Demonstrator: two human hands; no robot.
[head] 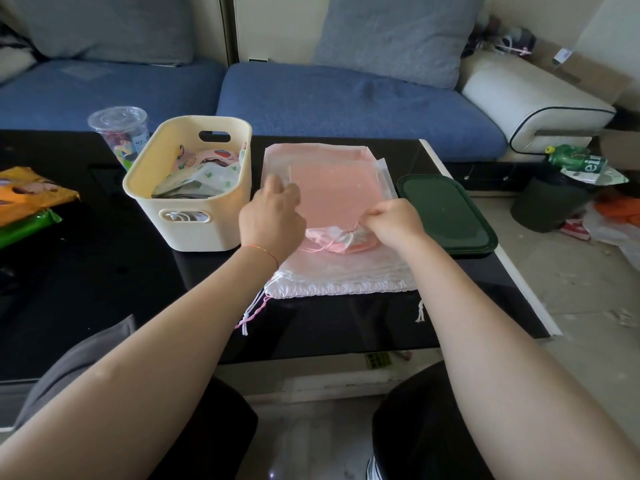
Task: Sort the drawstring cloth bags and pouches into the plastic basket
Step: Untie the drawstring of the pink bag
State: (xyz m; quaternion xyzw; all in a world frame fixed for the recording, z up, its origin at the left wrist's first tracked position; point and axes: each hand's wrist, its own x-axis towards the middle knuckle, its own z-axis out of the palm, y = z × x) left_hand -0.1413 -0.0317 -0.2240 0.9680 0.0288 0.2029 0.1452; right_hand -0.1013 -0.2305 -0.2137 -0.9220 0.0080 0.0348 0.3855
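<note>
A cream plastic basket (194, 216) stands on the black table, holding several patterned cloth pouches (204, 174). To its right lies a flat stack of pink and white drawstring bags (332, 181). The top pink bag has its gathered mouth (332, 240) bunched near the stack's middle. My right hand (394, 220) pinches that gathered mouth and its cord. My left hand (273, 213) hovers over the stack's left side, fingers curled at the edge of a sheer bag; whether it grips the cloth I cannot tell. White and pink cords (254, 311) hang over the stack's near edge.
A dark green lid (446, 213) lies right of the stack. A clear plastic cup (119, 133) stands behind the basket. Orange and green packets (27, 202) sit at the table's left. A blue sofa (346, 102) runs behind the table. A bin and litter (554, 199) are on the floor at right.
</note>
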